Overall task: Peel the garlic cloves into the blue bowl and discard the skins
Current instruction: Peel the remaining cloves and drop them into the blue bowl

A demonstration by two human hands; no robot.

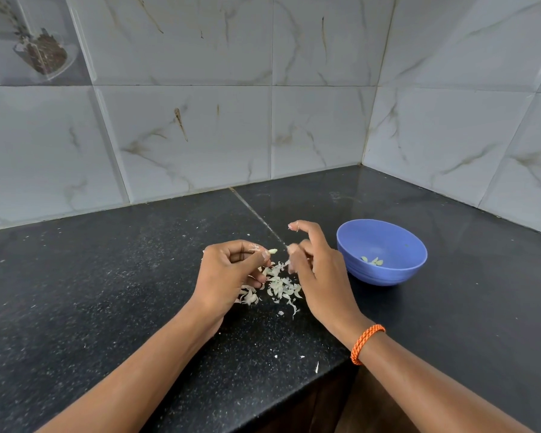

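Currently left hand (231, 270) pinched a garlic clove (272, 251); right hand (313, 260) blurred, grip unclear. Clove could slip into skins (281, 287), missing blue bowl (403, 273).

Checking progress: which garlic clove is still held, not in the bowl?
The clove pinched at the left hand's fingertips; the others lie inside the blue bowl.

Two bare hands work over a black speckled counter (107, 292) in a tiled corner. Left hand (228, 270) pinches a small garlic clove (272, 251) btwn thumb & fingers. Right hand (316, 270), orange cord bracelet (366, 343) on its wrist, hovers just beside it, fingers blurred, index raised. Pile of papery skins (278, 289) lies under both hands. Blue bowl (384, 270) sits near, at right, w/ a few peeled cloves (373, 261) inside.
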